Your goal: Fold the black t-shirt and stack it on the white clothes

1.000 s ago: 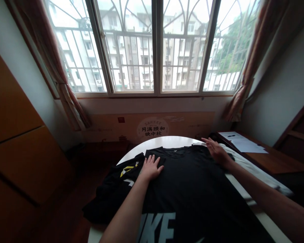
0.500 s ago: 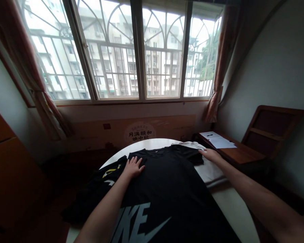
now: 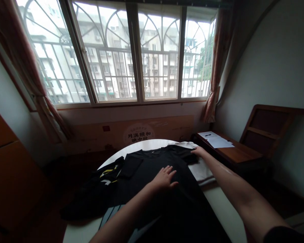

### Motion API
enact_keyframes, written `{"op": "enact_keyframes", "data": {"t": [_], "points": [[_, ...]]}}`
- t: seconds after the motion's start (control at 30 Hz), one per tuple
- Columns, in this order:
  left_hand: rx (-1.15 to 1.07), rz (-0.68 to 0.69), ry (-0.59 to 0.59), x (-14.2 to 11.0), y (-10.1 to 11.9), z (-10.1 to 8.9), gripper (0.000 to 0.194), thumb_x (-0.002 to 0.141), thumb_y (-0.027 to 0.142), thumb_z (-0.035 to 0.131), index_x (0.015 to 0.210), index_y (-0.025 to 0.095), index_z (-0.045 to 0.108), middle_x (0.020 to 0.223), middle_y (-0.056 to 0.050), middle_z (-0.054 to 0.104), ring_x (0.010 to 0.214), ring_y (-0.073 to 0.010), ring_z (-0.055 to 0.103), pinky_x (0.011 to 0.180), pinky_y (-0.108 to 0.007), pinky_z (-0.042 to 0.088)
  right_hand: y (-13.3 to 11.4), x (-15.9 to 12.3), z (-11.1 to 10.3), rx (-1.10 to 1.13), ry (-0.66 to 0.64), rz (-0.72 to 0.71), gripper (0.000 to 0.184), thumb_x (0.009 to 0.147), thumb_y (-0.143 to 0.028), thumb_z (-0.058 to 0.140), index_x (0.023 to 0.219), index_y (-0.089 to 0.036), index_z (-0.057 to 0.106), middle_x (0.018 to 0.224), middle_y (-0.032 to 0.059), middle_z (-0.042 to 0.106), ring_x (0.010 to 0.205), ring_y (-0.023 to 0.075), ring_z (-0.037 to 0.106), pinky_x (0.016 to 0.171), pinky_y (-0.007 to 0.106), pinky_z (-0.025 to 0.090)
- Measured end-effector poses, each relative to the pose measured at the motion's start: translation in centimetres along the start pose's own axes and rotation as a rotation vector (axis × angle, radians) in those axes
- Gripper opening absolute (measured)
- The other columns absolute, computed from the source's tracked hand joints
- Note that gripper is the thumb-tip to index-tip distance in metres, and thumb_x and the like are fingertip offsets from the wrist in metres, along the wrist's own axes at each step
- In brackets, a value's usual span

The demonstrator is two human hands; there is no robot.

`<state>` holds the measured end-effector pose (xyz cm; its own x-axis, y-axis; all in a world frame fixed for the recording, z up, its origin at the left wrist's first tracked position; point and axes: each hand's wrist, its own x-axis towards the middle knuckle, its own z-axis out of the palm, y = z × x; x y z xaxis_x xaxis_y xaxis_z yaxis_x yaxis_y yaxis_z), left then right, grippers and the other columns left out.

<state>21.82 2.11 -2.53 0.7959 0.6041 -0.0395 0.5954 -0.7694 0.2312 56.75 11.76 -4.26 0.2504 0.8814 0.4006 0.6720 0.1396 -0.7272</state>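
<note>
A black T-shirt [image 3: 152, 162] lies spread out with its neckline toward the window, and a grey print on its front is partly covered by my left forearm. My left hand [image 3: 165, 177] is over the middle of the shirt's chest, fingers spread and holding nothing. At the end of the sleeve on the right, my right hand [image 3: 198, 152] pinches the hem. The left sleeve appears folded inward onto the body. Another dark garment [image 3: 107, 175] with yellow and white marks lies to the left. Light-coloured folded cloth [image 3: 201, 172] sits partly under the right sleeve.
The garments rest on a round white table [image 3: 224, 202]. Beyond its right side, a brown wooden surface [image 3: 245, 153] carries white papers [image 3: 219, 140], with a wooden chair back [image 3: 262, 126] behind. A printed orange board [image 3: 167, 126] stands below the barred window.
My left hand has moved right, from the shirt's left shoulder to mid-chest. My right hand stays at the right sleeve's end. The view has shifted slightly.
</note>
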Motion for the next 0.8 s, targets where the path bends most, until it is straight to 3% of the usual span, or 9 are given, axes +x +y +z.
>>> {"op": "enact_keyframes", "data": {"t": [0.1, 0.17, 0.3, 0.43, 0.57, 0.7, 0.8], "points": [[-0.06, 0.161, -0.002, 1.5, 4.7, 1.3, 0.074, 0.094, 0.055, 0.056, 0.156, 0.019, 0.04, 0.165, -0.019, 0.031, 0.154, -0.0347, 0.023, 0.124, -0.055, 0.021, -0.6, -0.1, 0.3, 0.067, -0.023, 0.143, 0.014, 0.07, -0.029, 0.079, 0.073, -0.018, 0.071, 0.069, 0.005, 0.073, 0.071, 0.0238, 0.072, 0.071, 0.034, 0.059], [-0.091, 0.271, 0.002, 1.9, 7.3, 2.2, 0.074, 0.093, 0.055, 0.059, 0.155, 0.021, 0.04, 0.164, -0.019, 0.033, 0.153, -0.0367, 0.026, 0.122, -0.058, 0.025, -1.1, -0.1, 0.4, 0.136, -0.012, 0.184, 0.015, 0.075, -0.029, 0.074, 0.081, -0.016, 0.072, 0.079, 0.0073, 0.076, 0.079, 0.0237, 0.073, 0.075, 0.032, 0.059], [-0.101, 0.416, -0.035, 1.0, 10.3, 4.0, 0.07, 0.094, 0.052, 0.059, 0.156, 0.025, 0.038, 0.165, -0.017, 0.033, 0.153, -0.0376, 0.026, 0.119, -0.065, 0.026, -1.3, -0.4, 0.5, 0.233, 0.037, 0.258, 0.031, 0.082, -0.032, 0.068, 0.109, -0.016, 0.067, 0.101, 0.0093, 0.077, 0.09, 0.0225, 0.073, 0.079, 0.032, 0.059], [-0.072, 0.447, -0.038, 0.4, 10.5, 5.2, 0.063, 0.097, 0.048, 0.055, 0.154, 0.026, 0.041, 0.164, -0.016, 0.035, 0.153, -0.0368, 0.028, 0.118, -0.066, 0.026, -0.2, -0.7, 1.0, 0.228, 0.083, 0.4, 0.057, 0.081, -0.033, 0.069, 0.134, -0.018, 0.053, 0.113, 0.0142, 0.074, 0.092, 0.0259, 0.074, 0.076, 0.039, 0.061], [-0.078, 0.4, 0.093, 1.4, 9.0, 4.7, 0.06, 0.094, 0.051, 0.059, 0.147, 0.026, 0.049, 0.157, -0.013, 0.046, 0.147, -0.0342, 0.038, 0.118, -0.062, 0.03, 0.7, -0.6, 1.6, 0.176, 0.139, 0.445, 0.089, 0.071, -0.028, 0.076, 0.151, -0.017, 0.037, 0.136, 0.0208, 0.062, 0.12, 0.0323, 0.065, 0.095, 0.047, 0.056], [-0.033, 0.27, 0.249, 2.8, 8.1, 2.8, 0.048, 0.09, 0.04, 0.063, 0.133, 0.02, 0.061, 0.143, -0.014, 0.059, 0.133, -0.0326, 0.053, 0.112, -0.051, 0.041, 0.7, -0.2, 1.7, 0.169, 0.122, 0.377, 0.089, 0.069, -0.015, 0.07, 0.152, -0.016, 0.04, 0.132, 0.0173, 0.066, 0.121, 0.0304, 0.065, 0.103, 0.044, 0.052], [0.071, 0.244, 0.215, 3.3, 9.0, 2.1, 0.031, 0.091, 0.034, 0.059, 0.116, 0.02, 0.07, 0.12, -0.012, 0.07, 0.109, -0.0293, 0.066, 0.09, -0.041, 0.053, 0.4, 0.3, 1.6, 0.184, 0.089, 0.3, 0.078, 0.071, -0.014, 0.065, 0.147, -0.015, 0.049, 0.12, 0.0139, 0.072, 0.11, 0.0278, 0.071, 0.099, 0.041, 0.055]]}}
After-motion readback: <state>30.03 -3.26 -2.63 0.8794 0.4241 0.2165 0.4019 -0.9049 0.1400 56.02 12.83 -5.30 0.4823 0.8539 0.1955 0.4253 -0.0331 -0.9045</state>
